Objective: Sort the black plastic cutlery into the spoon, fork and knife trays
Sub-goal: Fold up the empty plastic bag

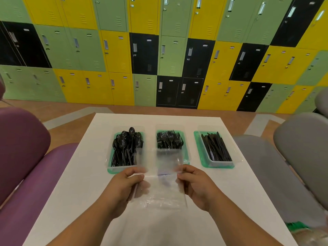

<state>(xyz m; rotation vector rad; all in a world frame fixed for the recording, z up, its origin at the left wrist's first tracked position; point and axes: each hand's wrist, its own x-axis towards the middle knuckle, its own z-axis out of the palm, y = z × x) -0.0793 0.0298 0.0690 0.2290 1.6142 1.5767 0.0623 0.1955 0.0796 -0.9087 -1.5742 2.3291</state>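
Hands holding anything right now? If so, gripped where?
Yes: a clear plastic bag, stretched between the two hands. The left hand pinches its left edge, the right hand its right edge. Neither holds cutlery.

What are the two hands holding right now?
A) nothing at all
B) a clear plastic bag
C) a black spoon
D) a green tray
B: the left hand and the right hand each grip a side of a clear plastic bag over the white table.
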